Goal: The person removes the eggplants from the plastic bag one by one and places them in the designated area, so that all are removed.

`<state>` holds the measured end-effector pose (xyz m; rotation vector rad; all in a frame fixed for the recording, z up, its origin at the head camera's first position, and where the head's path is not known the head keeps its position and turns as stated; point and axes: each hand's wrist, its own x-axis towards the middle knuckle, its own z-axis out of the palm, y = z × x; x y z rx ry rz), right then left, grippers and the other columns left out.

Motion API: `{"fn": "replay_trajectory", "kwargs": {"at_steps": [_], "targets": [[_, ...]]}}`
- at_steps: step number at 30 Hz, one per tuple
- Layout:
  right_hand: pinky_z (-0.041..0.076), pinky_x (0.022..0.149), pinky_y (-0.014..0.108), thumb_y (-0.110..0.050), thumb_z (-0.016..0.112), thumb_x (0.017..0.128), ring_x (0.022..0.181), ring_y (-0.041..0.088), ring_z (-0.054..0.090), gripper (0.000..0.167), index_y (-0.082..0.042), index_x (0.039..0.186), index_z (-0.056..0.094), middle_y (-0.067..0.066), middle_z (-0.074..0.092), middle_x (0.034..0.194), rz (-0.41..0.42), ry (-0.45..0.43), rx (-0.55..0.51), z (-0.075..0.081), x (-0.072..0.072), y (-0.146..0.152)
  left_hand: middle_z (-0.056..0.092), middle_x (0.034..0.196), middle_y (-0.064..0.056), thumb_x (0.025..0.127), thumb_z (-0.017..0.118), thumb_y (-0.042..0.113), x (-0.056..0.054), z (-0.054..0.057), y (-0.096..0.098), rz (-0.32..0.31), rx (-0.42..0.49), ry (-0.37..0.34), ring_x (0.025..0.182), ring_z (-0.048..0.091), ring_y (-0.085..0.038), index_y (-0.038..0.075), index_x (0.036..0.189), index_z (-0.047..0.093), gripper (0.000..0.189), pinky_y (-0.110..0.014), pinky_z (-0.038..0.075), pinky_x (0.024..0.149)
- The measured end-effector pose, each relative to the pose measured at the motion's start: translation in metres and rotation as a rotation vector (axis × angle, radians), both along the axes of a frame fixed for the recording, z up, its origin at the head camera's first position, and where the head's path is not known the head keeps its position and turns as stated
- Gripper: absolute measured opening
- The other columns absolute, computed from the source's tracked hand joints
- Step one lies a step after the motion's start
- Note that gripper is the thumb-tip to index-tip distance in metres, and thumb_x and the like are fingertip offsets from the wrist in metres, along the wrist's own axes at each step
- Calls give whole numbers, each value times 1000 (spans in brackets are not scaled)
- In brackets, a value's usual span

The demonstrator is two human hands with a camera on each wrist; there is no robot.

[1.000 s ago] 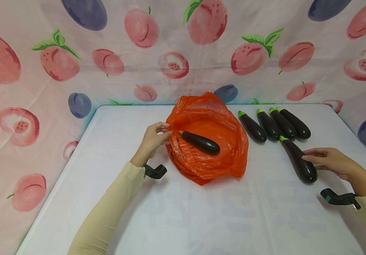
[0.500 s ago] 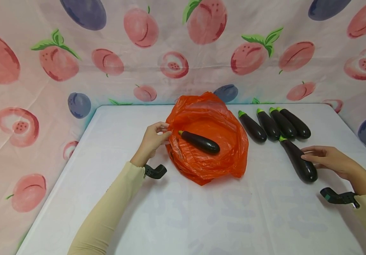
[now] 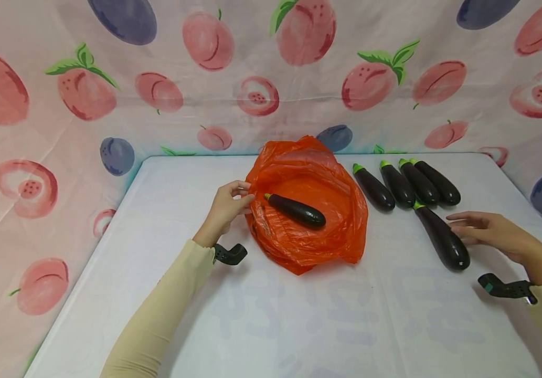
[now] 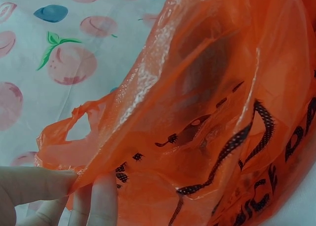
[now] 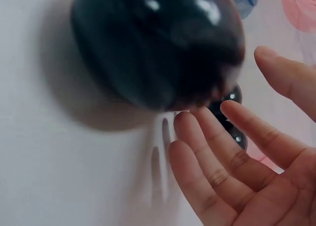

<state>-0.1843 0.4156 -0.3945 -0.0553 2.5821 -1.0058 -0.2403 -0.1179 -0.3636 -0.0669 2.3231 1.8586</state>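
An orange plastic bag (image 3: 299, 254) lies spread with its mouth upward, and one dark eggplant (image 3: 297, 211) rests inside it. My left hand (image 3: 227, 206) pinches the bag's left rim between thumb and fingers; printed black marks on the bag's side show in the left wrist view. On the right, a single eggplant (image 3: 442, 239) lies on the white table, its green stem toward the row behind. My right hand (image 3: 497, 236) is just right of that eggplant, fingers loosely extended. In the right wrist view the fingertips are right at the eggplant's (image 5: 158, 48) rounded end, thumb apart.
Several more eggplants (image 3: 395, 184) lie side by side at the back right, green stems pointing away. A fruit-patterned cloth (image 3: 256, 47) hangs behind the white table (image 3: 275, 325). Small black devices (image 3: 230, 254) sit on both wrists.
My right hand has loosened from the near eggplant and shifted slightly back and to the right. That eggplant stays in place, and my left hand and the bag have not moved.
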Motion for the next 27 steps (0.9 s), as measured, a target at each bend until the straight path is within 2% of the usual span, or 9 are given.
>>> {"fn": "replay_trajectory", "kwargs": {"at_steps": [2,4,8,14,18,27], "targets": [[54,71,17,-25,55,95,86,-17,53,49,4,133,39,-34,52,98,5,17,-36,0,0,2,50,98,-8,90,58,2,0,0,0,-1,2,0,65,56,-8,-4,115,55,26,-29,60,70],[53,71,15,-20,55,95,88,-17,54,42,-1,131,42,-37,53,97,11,41,-72,1,-1,4,50,98,-8,90,58,2,0,0,0,-1,2,-2,66,57,-9,-4,115,55,26,-29,60,70],[51,70,12,-14,55,94,90,-17,56,34,-13,128,48,-36,56,101,33,87,-113,3,-1,4,50,98,-9,90,58,3,0,1,1,-3,-3,0,66,57,-9,-4,115,55,27,-32,60,73],[49,71,9,-15,57,94,91,-19,54,42,-3,132,44,-36,55,102,34,144,-108,8,-3,-2,49,98,-8,90,58,3,0,1,1,-5,-12,-1,67,56,-9,-3,116,55,27,-36,59,76],[48,72,8,-14,56,94,93,-19,53,43,0,132,43,-35,56,103,49,170,-121,12,-5,-6,49,97,-8,90,58,2,0,0,1,-3,-5,-2,67,56,-9,-3,115,55,26,-36,59,76],[50,74,9,-9,55,94,95,-13,58,41,4,132,44,-28,61,106,82,209,-136,25,-12,-21,49,97,-8,90,58,2,-1,0,1,-6,0,-1,68,56,-10,-3,115,55,26,-25,59,67]]}}
